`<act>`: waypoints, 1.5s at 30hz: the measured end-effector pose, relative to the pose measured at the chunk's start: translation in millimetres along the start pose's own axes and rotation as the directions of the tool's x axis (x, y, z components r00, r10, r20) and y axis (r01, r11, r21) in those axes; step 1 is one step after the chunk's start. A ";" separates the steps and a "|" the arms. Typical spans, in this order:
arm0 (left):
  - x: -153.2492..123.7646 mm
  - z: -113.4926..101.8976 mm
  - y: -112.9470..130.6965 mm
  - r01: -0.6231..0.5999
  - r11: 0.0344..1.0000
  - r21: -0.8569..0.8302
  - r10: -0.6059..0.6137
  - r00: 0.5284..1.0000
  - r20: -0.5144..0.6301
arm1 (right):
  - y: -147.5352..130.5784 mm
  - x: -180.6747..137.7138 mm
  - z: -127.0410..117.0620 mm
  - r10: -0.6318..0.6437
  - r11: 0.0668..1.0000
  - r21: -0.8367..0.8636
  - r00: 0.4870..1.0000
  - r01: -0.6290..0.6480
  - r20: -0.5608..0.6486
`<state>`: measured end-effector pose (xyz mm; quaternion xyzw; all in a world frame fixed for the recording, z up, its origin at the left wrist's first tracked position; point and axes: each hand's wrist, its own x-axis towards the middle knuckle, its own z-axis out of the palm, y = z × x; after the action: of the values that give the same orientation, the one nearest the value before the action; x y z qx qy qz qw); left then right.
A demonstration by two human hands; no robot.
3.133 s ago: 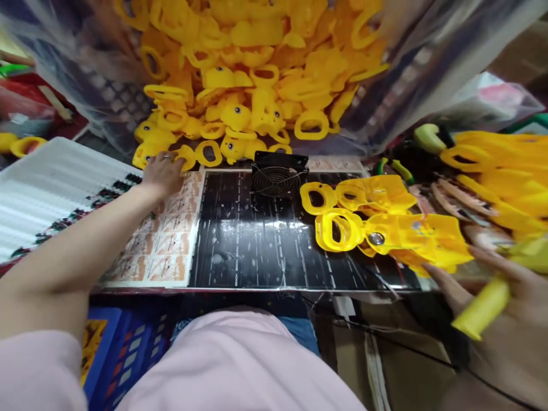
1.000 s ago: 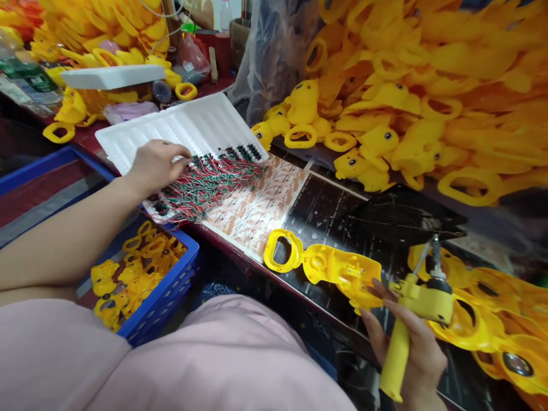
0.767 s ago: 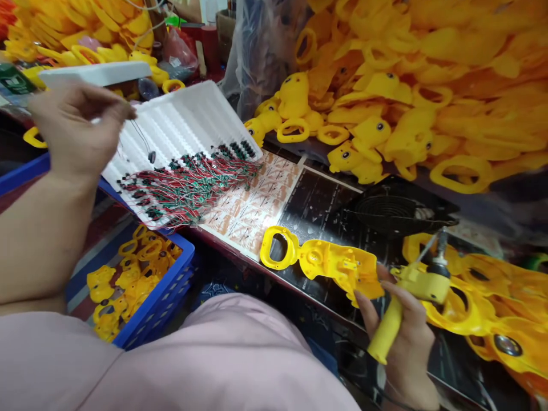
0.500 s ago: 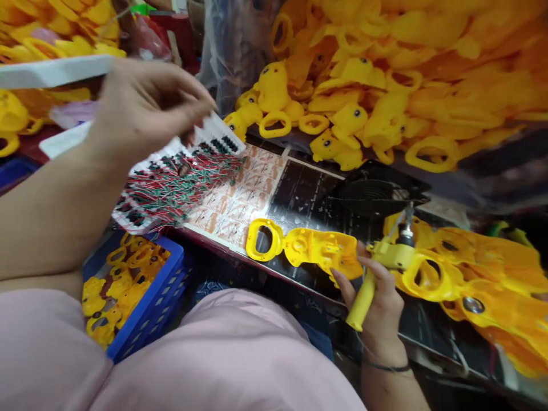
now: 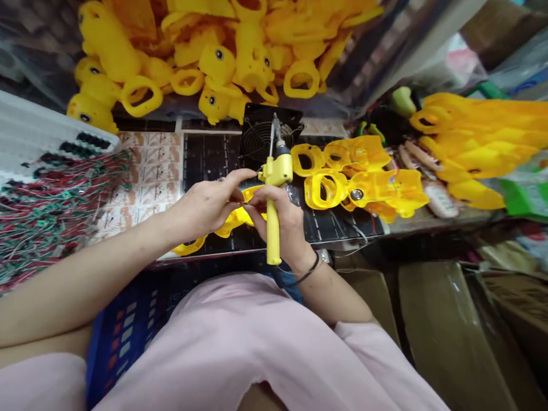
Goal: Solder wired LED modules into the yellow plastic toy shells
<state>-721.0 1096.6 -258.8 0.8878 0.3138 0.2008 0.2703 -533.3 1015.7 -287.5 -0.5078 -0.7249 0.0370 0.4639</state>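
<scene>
My right hand [image 5: 286,220] is closed round a yellow soldering gun [image 5: 274,222], its metal tip pointing away from me. My left hand [image 5: 203,208] has come up against the right fingertips. Its thumb and finger pinch something small and dark that I cannot make out, and the right fingertips touch it too. Beneath both hands a yellow plastic shell half [image 5: 229,225] lies on the table, hollow side up and with a ring end at the left. The hands cover much of it.
Wired parts [image 5: 51,200] fill a white foam tray [image 5: 47,123] at the left. Behind stand a black fan [image 5: 257,137] and a heap of yellow animal-shaped shells [image 5: 205,63]. More shell halves [image 5: 363,194] lie at the right. A blue crate [image 5: 124,337] is below the table edge.
My left hand has come from over the foam tray to the right fingertips above the shell half. The view has swung to the right. The soldering gun stays in my right hand.
</scene>
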 end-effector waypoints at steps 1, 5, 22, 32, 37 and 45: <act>-2.9 -1.3 -2.3 0.004 1.000 0.018 -0.002 0.994 -0.112 | 1.7 -2.0 0.5 0.019 1.000 -0.003 1.000 -0.019 -0.010; -18.1 -9.0 -17.5 0.045 0.999 0.017 -0.031 0.882 -0.470 | 6.1 -13.2 3.8 0.148 0.988 0.069 0.983 -0.141 -0.106; 2.6 32.0 11.1 0.304 0.427 -0.852 -0.482 0.873 0.070 | -1.9 -24.0 12.7 0.193 0.956 0.250 0.971 -0.154 -0.140; 4.9 15.3 11.2 0.355 0.702 -0.617 -0.274 0.935 0.226 | 0.7 -1.6 1.1 0.241 0.906 0.396 0.953 -0.153 -0.182; 3.2 26.9 2.9 0.382 0.556 -0.739 -0.330 0.917 0.226 | -7.6 -8.8 -0.4 0.096 0.955 0.296 0.967 -0.023 -0.238; 4.8 28.3 -1.2 0.358 0.388 -0.849 -0.433 0.884 0.175 | -8.4 -22.9 -0.9 -0.020 0.977 0.206 0.992 0.046 -0.126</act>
<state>-703.1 1090.6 -280.5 0.5219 0.3818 0.2926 0.7044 -537.4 993.6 -297.2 -0.4455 -0.6953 0.0737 0.5591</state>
